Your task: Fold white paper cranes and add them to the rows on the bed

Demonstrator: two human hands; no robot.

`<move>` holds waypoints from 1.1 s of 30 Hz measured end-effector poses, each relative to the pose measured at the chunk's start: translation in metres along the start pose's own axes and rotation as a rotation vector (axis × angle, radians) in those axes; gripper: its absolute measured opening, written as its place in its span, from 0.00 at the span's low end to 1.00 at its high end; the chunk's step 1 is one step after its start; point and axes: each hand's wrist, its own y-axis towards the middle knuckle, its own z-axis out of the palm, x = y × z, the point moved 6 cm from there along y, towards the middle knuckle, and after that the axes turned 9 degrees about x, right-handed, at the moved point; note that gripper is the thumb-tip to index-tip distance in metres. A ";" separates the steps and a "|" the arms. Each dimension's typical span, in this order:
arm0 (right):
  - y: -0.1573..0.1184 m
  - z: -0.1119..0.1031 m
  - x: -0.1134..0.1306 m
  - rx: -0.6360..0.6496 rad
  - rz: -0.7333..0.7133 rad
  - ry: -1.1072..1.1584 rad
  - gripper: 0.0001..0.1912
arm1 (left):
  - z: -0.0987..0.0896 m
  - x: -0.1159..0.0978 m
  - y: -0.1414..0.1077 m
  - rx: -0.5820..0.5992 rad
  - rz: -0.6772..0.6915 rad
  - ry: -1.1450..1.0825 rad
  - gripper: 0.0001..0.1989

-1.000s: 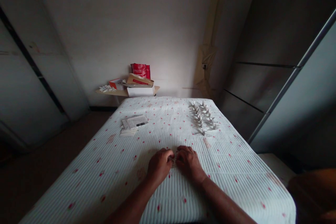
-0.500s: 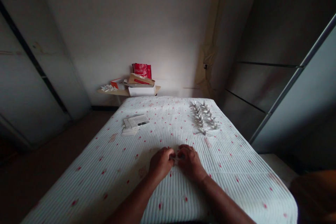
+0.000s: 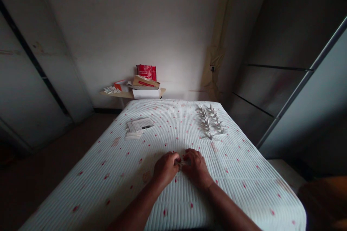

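Close together over the near middle of the bed, my left hand (image 3: 166, 166) and my right hand (image 3: 195, 166) both have curled fingers. Between the fingertips is a small piece of folded paper (image 3: 181, 164), mostly hidden by the hands and too small to show its exact shape. Both hands pinch at it from either side. Beyond them to the right stand several folded paper cranes (image 3: 206, 122) in two rows. Printed paper sheets (image 3: 139, 125) lie in a loose stack to the left.
The bed has a ribbed white cover (image 3: 108, 173) with red specks. Past its far edge, a small shelf (image 3: 123, 95) holds a white box (image 3: 146, 94), a red bag (image 3: 145, 71) and white paper pieces (image 3: 111, 90). A dark cabinet (image 3: 260, 90) flanks the right side.
The right-hand fingers have shifted slightly and spread a little over the paper. My left hand stays nearly in place; the other things are unmoved.
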 end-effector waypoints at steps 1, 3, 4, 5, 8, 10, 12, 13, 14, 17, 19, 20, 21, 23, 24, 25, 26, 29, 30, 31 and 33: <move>0.000 0.001 -0.001 -0.001 -0.004 -0.002 0.12 | 0.000 0.000 0.000 -0.003 0.007 -0.003 0.08; 0.001 0.002 -0.002 0.014 -0.030 0.017 0.14 | 0.000 0.000 0.000 -0.003 0.014 -0.009 0.08; 0.001 0.001 -0.002 0.024 -0.046 0.031 0.16 | 0.000 0.001 0.000 -0.002 0.014 -0.011 0.08; 0.001 0.000 -0.003 0.035 -0.060 0.046 0.17 | 0.001 0.001 0.000 -0.002 0.015 -0.015 0.09; -0.001 -0.005 -0.004 0.075 -0.090 0.088 0.19 | 0.001 0.002 0.001 -0.009 0.023 -0.034 0.09; -0.004 -0.007 -0.003 0.105 -0.116 0.124 0.19 | 0.001 0.003 0.001 -0.014 0.022 -0.042 0.09; -0.008 -0.008 -0.002 0.119 -0.152 0.143 0.19 | 0.002 0.003 0.000 -0.016 0.023 -0.045 0.09; -0.009 -0.009 -0.001 0.119 -0.170 0.139 0.18 | 0.003 0.003 0.000 -0.018 0.024 -0.049 0.10; -0.011 -0.009 0.000 0.119 -0.183 0.125 0.18 | 0.003 0.004 -0.001 -0.023 0.023 -0.057 0.10; -0.013 -0.008 0.003 0.131 -0.198 0.074 0.18 | 0.004 0.007 -0.003 -0.070 0.003 -0.091 0.12; -0.013 -0.008 0.005 0.145 -0.202 0.047 0.17 | 0.004 0.009 -0.005 -0.099 0.010 -0.113 0.14; -0.014 -0.009 0.006 0.146 -0.207 0.033 0.16 | 0.004 0.009 -0.006 -0.103 0.020 -0.121 0.16; -0.014 -0.010 0.008 0.145 -0.214 0.017 0.15 | 0.005 0.008 -0.006 -0.101 0.026 -0.125 0.17; -0.015 -0.012 0.012 0.146 -0.222 -0.019 0.14 | 0.006 0.008 -0.006 -0.087 0.013 -0.120 0.17; -0.016 -0.013 0.013 0.148 -0.224 -0.039 0.14 | 0.006 0.007 -0.006 -0.084 -0.004 -0.108 0.17; -0.017 -0.013 0.014 0.155 -0.229 -0.059 0.14 | 0.006 0.007 -0.006 -0.082 -0.021 -0.092 0.16; -0.017 -0.014 0.015 0.162 -0.235 -0.075 0.14 | 0.005 0.006 -0.005 -0.077 -0.037 -0.072 0.16; -0.017 -0.014 0.014 0.173 -0.235 -0.073 0.13 | 0.004 0.003 -0.003 -0.067 -0.059 -0.013 0.14; -0.017 -0.013 0.012 0.169 -0.224 -0.053 0.13 | 0.003 0.002 -0.002 -0.066 -0.056 0.002 0.12; -0.016 -0.013 0.009 0.159 -0.207 -0.030 0.12 | 0.001 0.001 -0.001 -0.071 -0.049 0.014 0.11; -0.013 -0.012 0.003 0.126 -0.180 0.009 0.14 | -0.001 0.000 0.001 -0.078 -0.033 0.022 0.09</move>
